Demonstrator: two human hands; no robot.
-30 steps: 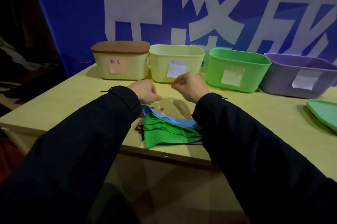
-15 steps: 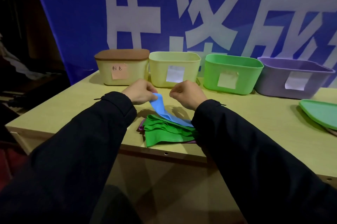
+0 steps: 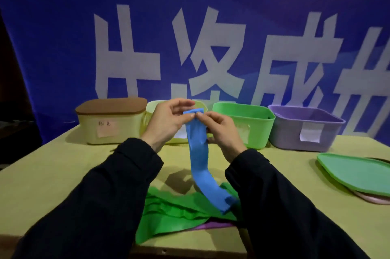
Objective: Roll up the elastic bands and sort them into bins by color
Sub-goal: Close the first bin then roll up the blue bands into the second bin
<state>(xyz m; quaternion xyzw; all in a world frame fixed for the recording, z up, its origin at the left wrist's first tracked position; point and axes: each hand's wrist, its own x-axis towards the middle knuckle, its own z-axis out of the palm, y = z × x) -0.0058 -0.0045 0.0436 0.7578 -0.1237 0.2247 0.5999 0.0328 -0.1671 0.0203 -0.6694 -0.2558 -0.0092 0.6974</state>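
Blue elastic band (image 3: 198, 159): long axis near vertical, top end raised in front of the bins, lower end curving toward the person and resting on the green bands (image 3: 175, 214).
Left hand (image 3: 168, 123): thumb and fingers pinch the band's top edge from the left.
Right hand (image 3: 221, 130): fingertips pinch the same top edge from the right, almost touching the left hand.
Green bands: flat pile at the table's (image 3: 52, 174) near edge, between the sleeves; a purple band (image 3: 215, 226) shows beneath.
Bins along the far edge, left to right: lidded cream bin (image 3: 109, 123), pale yellow bin (image 3: 152, 109) partly behind the hands, green bin (image 3: 253, 123), purple bin (image 3: 304, 130).
Green lid (image 3: 358, 172): flat at right, near the table's right side.
Bare tabletop lies left of the pile and between pile and bins.
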